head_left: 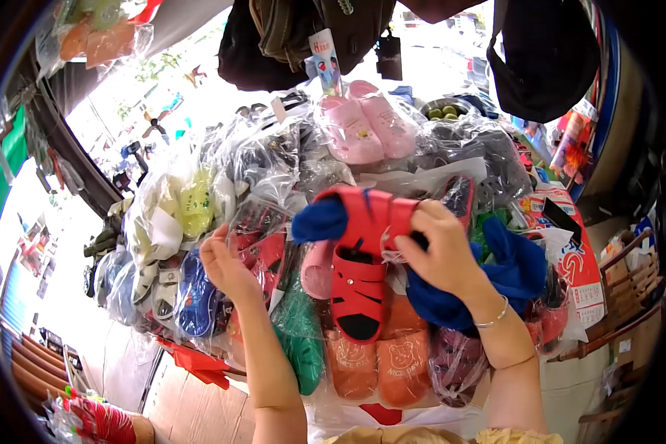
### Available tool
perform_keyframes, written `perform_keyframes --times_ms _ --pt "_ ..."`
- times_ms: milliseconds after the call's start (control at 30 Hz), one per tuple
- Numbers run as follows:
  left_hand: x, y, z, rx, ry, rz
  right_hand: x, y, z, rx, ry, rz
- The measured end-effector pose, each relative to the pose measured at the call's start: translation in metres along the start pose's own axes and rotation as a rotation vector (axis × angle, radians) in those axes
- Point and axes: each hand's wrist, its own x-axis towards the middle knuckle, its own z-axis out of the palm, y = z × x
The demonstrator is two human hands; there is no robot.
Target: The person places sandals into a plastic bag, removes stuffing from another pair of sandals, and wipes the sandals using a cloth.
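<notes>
Holding red slippers point(357, 287) over a heap of bagged footwear point(266, 159)

The heap spreads across most of the view, its clear wrapping full of glare that blurs many of the shoes; dark bags point(303, 41) hang above its far edge, and a black bag point(544, 63) hangs at upper right, screening part of the bright background; blue cloth point(514, 259) lies bunched beyond the right wrist, which partly covers it; a red printed sheet point(573, 255) stands at the heap's right side, a small dark object point(561, 220) against it.

Orange slippers point(403, 362) lie at the near edge, partly overlapped in view by the lower red slipper; pink clogs point(368, 126) sit on top at the back; the red pair is at the middle, black-striped, the upper one crosswise with blue stuffing point(320, 220) at its opening, the other below it, toe toward the wearer.

The right hand point(445, 244) pinches the upper slipper between thumb and fingers, hiding its end; the left hand point(231, 265) is free, fingers loosely spread near a blue clog point(195, 296), whether touching the wrapping I cannot tell; a thin bracelet point(493, 314) circles the right wrist.
</notes>
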Motion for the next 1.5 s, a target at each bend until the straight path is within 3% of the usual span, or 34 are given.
perform_keyframes --times_ms 67,133,200,233,333,567,633,700,833,933,1000,1033,1100,1133,1267,1333,1500 --pt "-0.026 0.018 0.037 0.085 -0.391 0.178 -0.004 0.004 0.01 -0.076 -0.031 -0.057" --pt "-0.045 0.042 0.065 0.625 -0.701 0.451 -0.007 0.005 0.008 -0.07 -0.041 -0.045" --pt "-0.049 0.028 0.079 0.75 -0.922 0.546 -0.006 0.006 0.007 -0.052 -0.025 -0.073" --pt "-0.052 0.015 0.083 0.66 -0.926 0.403 -0.005 0.006 0.007 -0.047 -0.023 -0.079" --pt "-0.057 0.008 0.085 0.672 -0.933 0.402 -0.008 0.01 0.009 -0.14 -0.025 -0.103" --pt "-0.059 -0.001 0.082 0.73 -0.873 0.623 -0.012 0.009 0.01 -0.161 -0.003 -0.122" --pt "-0.061 0.001 0.085 0.653 -0.743 0.44 -0.012 0.006 0.01 -0.16 0.003 -0.132" --pt "-0.063 0.002 0.09 0.62 -0.679 0.459 -0.012 0.004 0.012 -0.151 0.026 -0.158" --pt "-0.058 -0.002 0.091 0.715 -0.552 0.31 -0.01 0.006 0.008 -0.162 -0.006 -0.143" --pt "-0.049 -0.013 0.089 0.681 -0.579 0.254 -0.011 0.01 0.009 -0.164 0.008 -0.137" --pt "-0.045 -0.014 0.087 0.421 -0.723 0.01 -0.012 0.013 0.01 -0.161 0.013 -0.128" --pt "-0.047 -0.013 0.086 0.42 -0.725 0.01 -0.013 0.014 0.01 -0.163 0.014 -0.128" --pt "-0.055 -0.008 0.08 0.502 -0.947 0.013 -0.014 0.016 0.009 -0.137 -0.05 -0.122" --pt "-0.053 -0.01 0.076 0.514 -0.998 -0.085 -0.013 0.014 0.007 -0.138 -0.055 -0.126" --pt "-0.048 0.005 0.081 0.545 -1.022 -0.037 -0.01 0.008 -0.006 -0.254 -0.114 -0.18" --pt "-0.042 0.008 0.086 0.456 -1.055 -0.177 -0.01 0.009 -0.012 -0.296 -0.192 -0.16" --pt "-0.041 0.003 0.105 0.507 -1.036 -0.253 -0.008 0.012 -0.023 -0.248 -0.394 -0.03"
